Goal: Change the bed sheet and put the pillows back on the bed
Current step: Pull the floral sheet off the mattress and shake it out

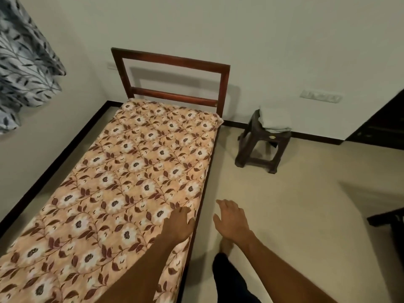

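Peach floral fabric (142, 160) covers bed (170, 58); folded pale cloth (274, 120) on stool (281, 139); no pillows visible. I judge fresh sheet and pillows outstanding. Left hand (179, 224), right hand (231, 221): spread, empty.

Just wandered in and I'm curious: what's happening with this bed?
A person stands beside a single bed covered in floral fabric. Their left hand reaches over its near edge, and the right hand hangs above the floor. Both are open and hold nothing. A folded pale cloth waits on a dark stool. No pillows are in view.
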